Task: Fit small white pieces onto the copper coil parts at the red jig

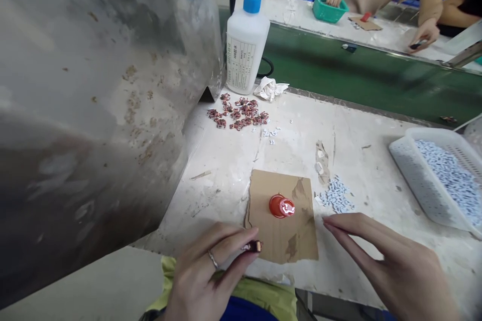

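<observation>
Grey metal panel [105,100] looms near left; our left hand [205,268] pinches a dark brown piece [255,246]

We hold that piece between thumb and finger at the near left corner of the cardboard [274,241]. Our right hand [399,261] has thumb and forefinger tip to tip, just right of the cardboard, near pale blue pieces [337,195]; whether it grips anything, we cannot tell. On the cardboard sits a red cup [276,206].

tan-ended dark brown piece [254,246] in left hand [209,271], red cup [277,206] just beyond that grip, tan cardboard [276,183] blotched darker brown beside it, pale blue bits [338,195] near right hand [395,261], blue-capped white bottle [246,35] well beyond
</observation>
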The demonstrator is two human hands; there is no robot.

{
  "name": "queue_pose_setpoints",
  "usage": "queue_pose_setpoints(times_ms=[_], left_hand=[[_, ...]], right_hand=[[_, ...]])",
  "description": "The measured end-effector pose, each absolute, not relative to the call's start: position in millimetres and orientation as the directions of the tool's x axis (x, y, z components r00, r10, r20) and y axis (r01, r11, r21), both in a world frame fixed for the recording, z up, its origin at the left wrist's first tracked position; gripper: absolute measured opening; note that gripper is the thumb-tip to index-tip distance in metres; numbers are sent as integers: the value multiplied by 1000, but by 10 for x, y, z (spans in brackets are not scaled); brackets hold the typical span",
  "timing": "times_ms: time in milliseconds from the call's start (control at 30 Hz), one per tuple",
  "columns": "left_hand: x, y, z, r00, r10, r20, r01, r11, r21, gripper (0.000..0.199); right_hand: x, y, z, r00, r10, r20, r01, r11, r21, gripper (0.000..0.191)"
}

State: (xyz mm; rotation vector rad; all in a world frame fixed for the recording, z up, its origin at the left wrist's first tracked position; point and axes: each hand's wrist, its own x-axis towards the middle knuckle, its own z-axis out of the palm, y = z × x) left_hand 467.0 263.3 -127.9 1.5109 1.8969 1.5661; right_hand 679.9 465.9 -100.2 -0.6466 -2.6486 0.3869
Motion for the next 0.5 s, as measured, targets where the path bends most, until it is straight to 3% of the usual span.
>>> queue_pose_setpoints(times_ms=[200, 500], left_hand=[[4671, 2663, -1231, -443, 812, 379, 519, -112, 848, 26], [4661, 2669, -1254, -448, 812, 375, 521, -104, 847, 29]], right_hand=[[6406, 4587, -952, -779, 563, 278, 301, 724, -621, 9], [6351, 4587, -1021, -824, 483, 297, 237, 769, -593, 20]])
